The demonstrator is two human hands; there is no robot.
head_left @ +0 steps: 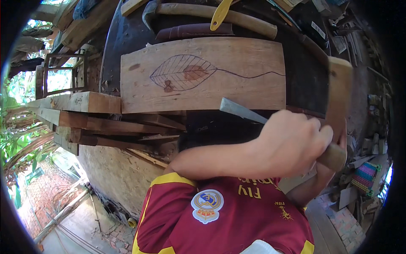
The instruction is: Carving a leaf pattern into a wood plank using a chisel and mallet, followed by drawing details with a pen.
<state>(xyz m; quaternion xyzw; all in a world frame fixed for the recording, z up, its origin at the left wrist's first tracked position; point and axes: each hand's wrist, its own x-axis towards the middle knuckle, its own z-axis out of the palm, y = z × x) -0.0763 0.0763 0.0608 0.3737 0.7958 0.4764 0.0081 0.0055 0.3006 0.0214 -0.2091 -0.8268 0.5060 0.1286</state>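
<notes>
My left hand is closed around a chisel, its flat metal blade pointing left over the near edge of a board and its wooden butt sticking out to the right. The board lies flat, with a veined leaf and long wavy stem drawn on it in dark line. Beyond my left fist, my right hand grips a thick, upright wooden mallet, slightly blurred. Most of the right hand's fingers are hidden behind the left hand and the chisel handle. The mallet is raised near the handle's end, and I cannot tell whether they touch.
Behind the board lie a wooden-handled hammer, a dark red roll and a yellow handle on the dark tabletop. Stacked timber beams jut in from the left. Scrap wood and a colourful woven item stand at right.
</notes>
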